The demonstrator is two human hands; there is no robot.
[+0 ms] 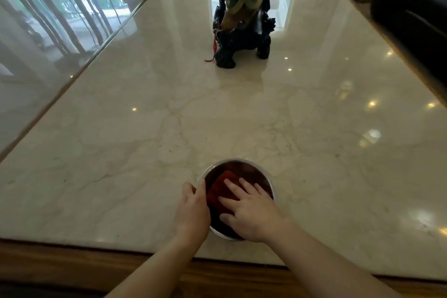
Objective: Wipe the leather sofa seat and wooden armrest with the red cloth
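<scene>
Fingers spread flat, the right hand (250,213) presses palm-down on the red cloth (219,192), which lies inside a metal bowl (242,161) on the marble table (314,152). The left hand (192,210) grips the bowl's left rim, thumb inside. Both forearms reach in from below.

Red cloth (219,192): a folded, deep-red pad lying inside a round metal bowl (238,162) at the near middle of a pale marble table (145,140), partly covered by a flat right hand (251,213). Leather sofa (408,19): dark, glossy upholstery at the far right, beyond the table's edge. Its seat and wooden armrest cannot be made out.
</scene>
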